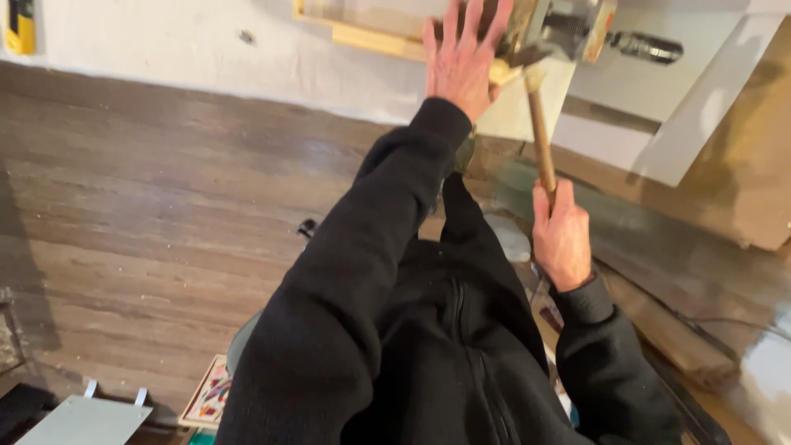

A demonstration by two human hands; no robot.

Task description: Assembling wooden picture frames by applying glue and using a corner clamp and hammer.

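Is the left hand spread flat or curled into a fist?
Spread flat: the left hand lies open with its fingers extended and apart, pressed against the pale wooden piece.

Warm indoor light, soft focus, motion blur.

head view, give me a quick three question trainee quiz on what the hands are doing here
1. True or false: the right hand grips the wooden handle of a hammer.
2. What does the left hand rest on?
A. the wood floor
B. the light wooden frame against the white wall
C. the yellow tool at the top left
3. Fill in: the left hand's fingers are ____, pressed flat rather than curled around anything.

Key
1. True; the handle rises from the fist toward the frame.
2. B
3. spread
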